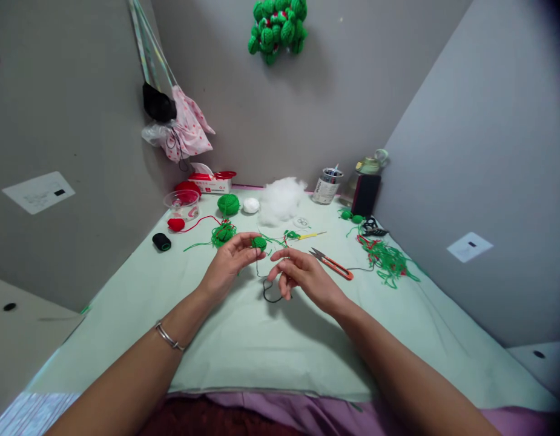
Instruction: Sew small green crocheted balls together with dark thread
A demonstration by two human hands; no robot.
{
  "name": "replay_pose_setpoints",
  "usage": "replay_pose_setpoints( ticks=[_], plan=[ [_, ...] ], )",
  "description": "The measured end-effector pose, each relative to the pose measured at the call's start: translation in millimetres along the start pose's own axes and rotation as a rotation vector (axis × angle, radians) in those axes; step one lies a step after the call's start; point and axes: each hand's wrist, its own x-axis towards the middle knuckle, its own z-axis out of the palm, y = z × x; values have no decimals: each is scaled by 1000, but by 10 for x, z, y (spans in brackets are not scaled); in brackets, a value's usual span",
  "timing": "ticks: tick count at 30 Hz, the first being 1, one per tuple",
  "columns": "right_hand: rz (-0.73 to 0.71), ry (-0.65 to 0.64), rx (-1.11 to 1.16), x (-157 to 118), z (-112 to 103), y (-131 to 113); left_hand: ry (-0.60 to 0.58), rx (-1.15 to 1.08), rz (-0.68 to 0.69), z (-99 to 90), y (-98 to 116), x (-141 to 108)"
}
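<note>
My left hand [229, 263] pinches a small green crocheted piece [259, 243] between thumb and fingers above the middle of the table. From that piece a dark thread [271, 299] hangs down and curves in a loop beneath my right hand [300, 272]. The fingers of my right hand are bent and close together near the thread; whether they grip a needle or the thread is too small to tell. Orange-handled thread snips [336, 265] lie just right of that hand. A yellow-handled crochet hook [309, 235] rests behind it.
Behind are green yarn [228, 204], white stuffing [282, 200], a pen tin [327, 186] and a dark phone-like object [366, 195]. At left lie a black thread spool [161, 242], a red ball [175, 224] and a clear tub [182, 204]. Green and red yarn scraps [388, 260] spread at right.
</note>
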Motion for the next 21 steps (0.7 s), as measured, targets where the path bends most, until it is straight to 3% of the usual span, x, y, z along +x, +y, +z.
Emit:
replay_pose_setpoints(
  ticks=[9,14,21],
  plan=[
    [-333,306,-520,-19,12,-10,-38,134,64,-3,-46,2],
    [-198,216,-487,-45,65,-15,-33,168,94,-5,-58,7],
    [-153,204,-507,-34,75,-5,-50,161,101,1,-65,5]
  ],
)
